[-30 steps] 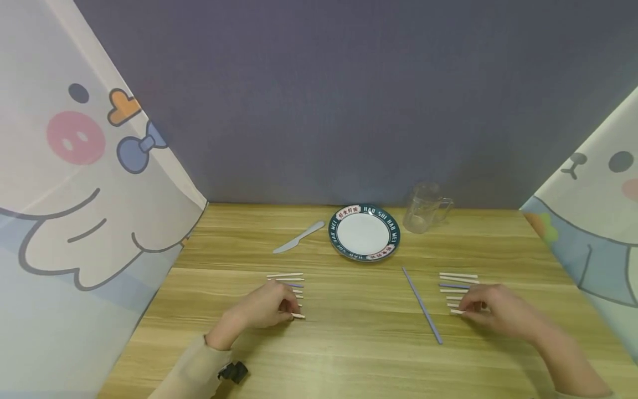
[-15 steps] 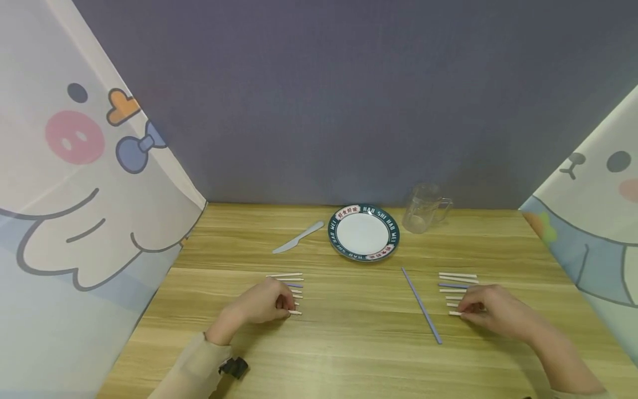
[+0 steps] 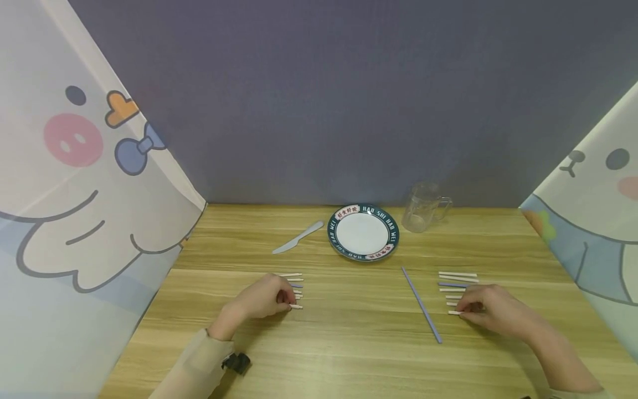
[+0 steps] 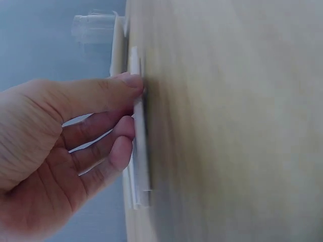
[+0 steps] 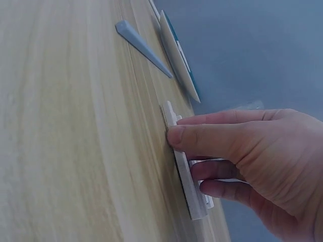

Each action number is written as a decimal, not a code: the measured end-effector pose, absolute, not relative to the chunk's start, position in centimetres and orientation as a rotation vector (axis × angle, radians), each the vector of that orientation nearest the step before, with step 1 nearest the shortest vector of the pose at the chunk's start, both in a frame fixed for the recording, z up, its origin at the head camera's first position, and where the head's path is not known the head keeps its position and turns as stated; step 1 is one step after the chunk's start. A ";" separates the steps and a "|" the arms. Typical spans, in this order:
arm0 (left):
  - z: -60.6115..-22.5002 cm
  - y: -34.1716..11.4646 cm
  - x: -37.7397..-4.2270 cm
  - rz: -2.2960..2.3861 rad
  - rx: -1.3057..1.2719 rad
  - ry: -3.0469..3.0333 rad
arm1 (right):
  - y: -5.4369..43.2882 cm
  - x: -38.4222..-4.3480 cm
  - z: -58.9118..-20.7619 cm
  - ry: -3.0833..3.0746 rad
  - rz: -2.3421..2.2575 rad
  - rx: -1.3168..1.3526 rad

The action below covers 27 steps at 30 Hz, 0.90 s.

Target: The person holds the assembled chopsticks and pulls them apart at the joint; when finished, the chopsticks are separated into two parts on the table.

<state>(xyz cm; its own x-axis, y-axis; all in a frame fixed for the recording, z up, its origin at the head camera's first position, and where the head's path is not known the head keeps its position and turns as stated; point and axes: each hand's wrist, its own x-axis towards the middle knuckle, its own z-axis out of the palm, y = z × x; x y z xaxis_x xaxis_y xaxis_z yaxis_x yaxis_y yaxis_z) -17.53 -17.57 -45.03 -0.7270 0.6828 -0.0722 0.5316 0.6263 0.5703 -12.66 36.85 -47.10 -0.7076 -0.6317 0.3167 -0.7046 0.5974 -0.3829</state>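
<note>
My left hand [image 3: 264, 296] pinches a short white stick [image 3: 297, 306] between thumb and fingers, at the near side of a row of white sticks with one purple stick [image 3: 297, 286] among them. The hand covers the row's left part. In the left wrist view the held stick [image 4: 143, 156] lies along other sticks, low over the table. Across the table my right hand [image 3: 498, 310] pinches the nearest white stick [image 3: 453, 313] of a similar row, which also has a purple stick [image 3: 451, 285]. The thumb presses on that stick [image 5: 189, 189] in the right wrist view.
A long purple stick [image 3: 422, 307] lies slanted between the rows, nearer the right one. Farther back are a pale knife [image 3: 298, 238], a white plate [image 3: 363, 234] with a dark green rim, and a clear mug [image 3: 421, 210]. A grey partition [image 3: 319, 111] stands behind the table.
My left hand has moved slightly forward with its white stick, closer to the rest of the row. The right hand has barely shifted and keeps its pinch.
</note>
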 end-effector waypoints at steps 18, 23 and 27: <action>-40.2 -10.3 -20.9 0.789 1.289 2.754 | 32.4 -11.7 -44.2 -2.684 0.646 0.761; -39.2 -7.0 -21.6 0.787 1.364 2.722 | 31.0 -11.4 -43.6 -2.668 0.620 0.724; -39.1 -4.1 -21.8 0.807 1.398 2.640 | 30.0 -10.9 -43.5 -2.714 0.596 0.696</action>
<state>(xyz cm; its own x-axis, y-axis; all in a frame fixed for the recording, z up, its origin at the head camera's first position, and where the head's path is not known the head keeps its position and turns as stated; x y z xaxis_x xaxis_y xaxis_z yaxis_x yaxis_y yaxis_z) -21.81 -4.08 -39.14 -0.5909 0.7829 0.1949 0.7580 0.4560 0.4663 -10.91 29.95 -43.45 -0.8462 -0.3947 0.3581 -0.5084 0.7993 -0.3204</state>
